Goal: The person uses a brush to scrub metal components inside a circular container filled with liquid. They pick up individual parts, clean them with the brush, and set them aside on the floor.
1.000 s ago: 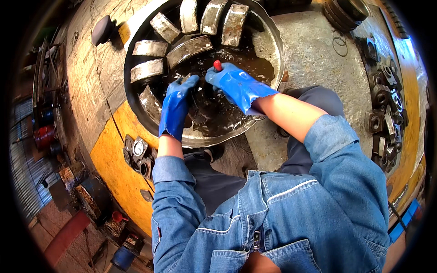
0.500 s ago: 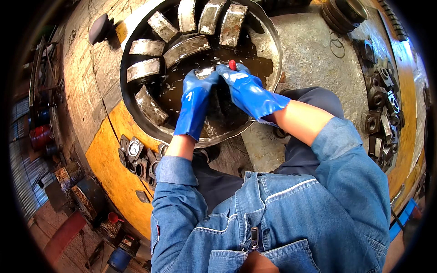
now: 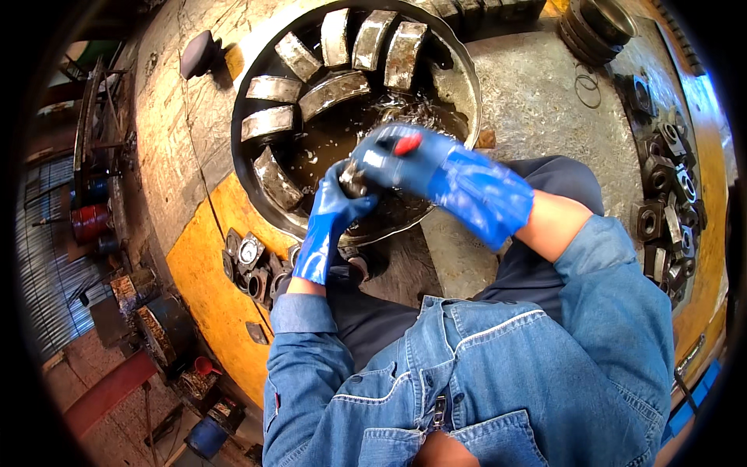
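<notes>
Bright floor (image 3: 537,101), bluish glare far right; right hand (image 3: 416,170) blurred; edges fisheye-bent, corners black.

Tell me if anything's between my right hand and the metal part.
Nothing visible: your right hand, around a red handle, is right beside the metal part in your left hand; blur hides whether they touch.

The right hand (image 3: 397,159) is blurred; the red handle (image 3: 408,144) is mostly hidden inside it. The metal part (image 3: 352,180) is partly covered by the left hand (image 3: 333,204).

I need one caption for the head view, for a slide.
Gloved left hand holds a metal part above a pan of dark liquid; right hand grips a red object.
</notes>
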The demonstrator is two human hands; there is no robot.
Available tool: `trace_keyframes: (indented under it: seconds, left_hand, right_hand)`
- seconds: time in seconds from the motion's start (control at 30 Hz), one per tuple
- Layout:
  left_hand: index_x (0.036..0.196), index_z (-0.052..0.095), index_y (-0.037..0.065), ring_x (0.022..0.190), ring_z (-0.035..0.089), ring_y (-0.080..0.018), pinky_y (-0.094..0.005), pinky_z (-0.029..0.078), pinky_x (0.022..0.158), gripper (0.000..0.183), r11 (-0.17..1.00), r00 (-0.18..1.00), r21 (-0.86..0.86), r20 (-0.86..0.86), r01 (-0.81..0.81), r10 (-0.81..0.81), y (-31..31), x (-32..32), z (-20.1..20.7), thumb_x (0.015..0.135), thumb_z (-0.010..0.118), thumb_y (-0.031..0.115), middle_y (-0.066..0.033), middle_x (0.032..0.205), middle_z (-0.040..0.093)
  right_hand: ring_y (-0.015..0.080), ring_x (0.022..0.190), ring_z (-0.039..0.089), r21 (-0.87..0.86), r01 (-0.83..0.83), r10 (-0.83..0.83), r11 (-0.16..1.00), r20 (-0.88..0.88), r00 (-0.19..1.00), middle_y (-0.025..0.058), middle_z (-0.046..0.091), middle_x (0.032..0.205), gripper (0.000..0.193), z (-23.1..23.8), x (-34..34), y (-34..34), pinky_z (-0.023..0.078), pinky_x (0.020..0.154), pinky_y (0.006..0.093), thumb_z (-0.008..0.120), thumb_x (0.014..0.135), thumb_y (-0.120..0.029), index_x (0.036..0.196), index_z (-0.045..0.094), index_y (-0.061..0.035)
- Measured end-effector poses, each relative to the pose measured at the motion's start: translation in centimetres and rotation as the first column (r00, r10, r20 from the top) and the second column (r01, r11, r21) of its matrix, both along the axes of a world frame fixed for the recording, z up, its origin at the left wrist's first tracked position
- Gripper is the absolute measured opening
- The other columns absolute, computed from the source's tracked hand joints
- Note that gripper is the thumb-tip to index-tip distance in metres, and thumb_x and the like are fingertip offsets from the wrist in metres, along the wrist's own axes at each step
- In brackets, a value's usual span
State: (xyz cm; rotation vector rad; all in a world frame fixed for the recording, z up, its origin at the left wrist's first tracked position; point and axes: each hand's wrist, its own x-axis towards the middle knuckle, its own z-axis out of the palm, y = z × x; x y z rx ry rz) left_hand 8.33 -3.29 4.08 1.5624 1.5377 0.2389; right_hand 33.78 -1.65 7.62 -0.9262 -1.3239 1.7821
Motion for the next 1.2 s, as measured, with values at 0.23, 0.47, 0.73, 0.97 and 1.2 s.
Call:
trace_keyframes:
  seconds: [0.23,0.47,0.73,0.97,1.2]
  left_hand:
    - [0.149,0.051,0.004,0.129,0.066,-0.0259,-0.0409,0.056,0.108,0.109,0.993,0.998,-0.121,-0.070,-0.016,0.008,-1.4,-6.0,-6.4,0.056,0.104,0.018,-0.0154,0.141,0.066]
    - [0.155,0.048,0.003,0.135,0.062,-0.0319,-0.0410,0.051,0.115,0.115,0.975,0.950,-0.170,-0.252,0.145,-0.185,-1.9,-4.5,1.2,0.057,0.103,0.023,-0.0205,0.144,0.065]
    - [0.161,0.044,0.004,0.134,0.064,-0.0361,-0.0420,0.050,0.114,0.107,0.973,0.957,-0.166,-0.213,0.161,-0.195,1.6,2.2,3.7,0.072,0.090,0.041,-0.0253,0.143,0.066]
    - [0.148,0.055,0.001,0.127,0.067,-0.0399,-0.0450,0.055,0.109,0.087,0.993,0.848,-0.088,-0.518,0.078,-0.112,2.5,6.9,3.4,0.076,0.087,0.035,-0.0265,0.137,0.068]
    - [0.154,0.052,0.001,0.130,0.067,-0.0389,-0.0443,0.054,0.110,0.093,0.992,0.883,-0.127,-0.462,0.020,-0.077,3.0,7.0,3.7,0.074,0.090,0.032,-0.0261,0.137,0.069]
  right_hand:
    - [0.0333,0.103,0.074,0.441,-0.090,-0.155,0.893,0.489,0.858,0.0103,0.077,0.109,0.022,-2.3,-3.6,-3.5,0.060,0.090,0.0437,0.069,0.097,-0.030,0.111,0.078,-0.0160]
    - [0.0218,0.077,0.069,-0.146,0.393,-0.312,0.908,0.391,0.866,0.0119,0.074,0.085,0.046,-0.9,-1.3,1.0,0.055,0.078,0.0369,0.071,0.096,-0.047,0.097,0.073,-0.0008]
    - [0.0269,0.082,0.066,-0.193,0.439,-0.311,0.878,0.467,0.828,0.0157,0.072,0.089,0.042,-4.9,-1.1,2.2,0.053,0.080,0.0416,0.068,0.097,-0.040,0.105,0.072,0.0006]
    - [0.0381,0.128,0.065,-0.041,0.053,-0.009,0.998,0.696,0.718,0.0246,0.064,0.143,0.039,-3.1,-1.1,0.2,0.049,0.110,0.0405,0.054,0.110,-0.033,0.143,0.066,-0.0161]
    - [0.0295,0.125,0.066,-0.202,0.321,-0.200,0.925,0.458,0.866,0.0214,0.070,0.135,0.055,-4.0,-1.8,0.5,0.048,0.107,0.0402,0.056,0.109,-0.045,0.138,0.067,-0.0003]
